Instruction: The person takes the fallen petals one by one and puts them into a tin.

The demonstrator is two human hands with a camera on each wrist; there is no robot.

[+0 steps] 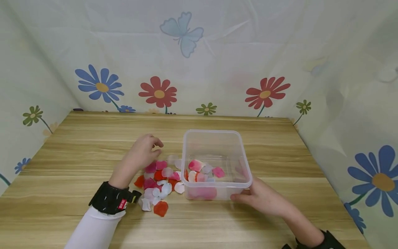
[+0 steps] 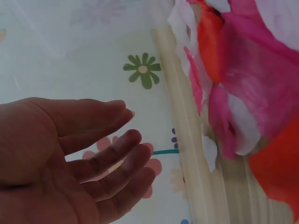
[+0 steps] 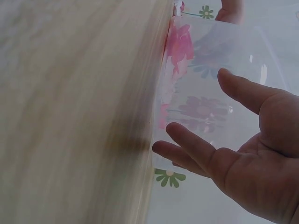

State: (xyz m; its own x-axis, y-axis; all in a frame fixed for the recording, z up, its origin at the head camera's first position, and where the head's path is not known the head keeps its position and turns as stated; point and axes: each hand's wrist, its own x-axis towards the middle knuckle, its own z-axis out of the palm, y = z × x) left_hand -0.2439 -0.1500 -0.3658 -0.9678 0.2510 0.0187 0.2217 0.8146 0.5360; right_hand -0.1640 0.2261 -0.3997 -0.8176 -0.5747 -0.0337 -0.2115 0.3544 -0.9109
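A clear plastic box (image 1: 217, 192), lidless, stands on the wooden table with several pink, white and red petals (image 1: 196, 165) inside. Left of it lies a loose pile of fabric-like petals (image 1: 149, 183) in red, pink and white. My left hand (image 1: 143, 150) hovers over the pile's far edge, fingers loosely bent; the left wrist view shows nothing between thumb and fingers. My right hand (image 1: 259, 197) rests against the box's near right corner. In the right wrist view its thumb and fingers (image 3: 191, 144) stretch spread along the box wall.
The wooden table (image 1: 124, 121) reaches back to a hanging white cloth (image 1: 217, 69) printed with flowers and a butterfly. More of this cloth hangs along both sides. A single red petal (image 1: 160, 209) lies at the pile's near edge.
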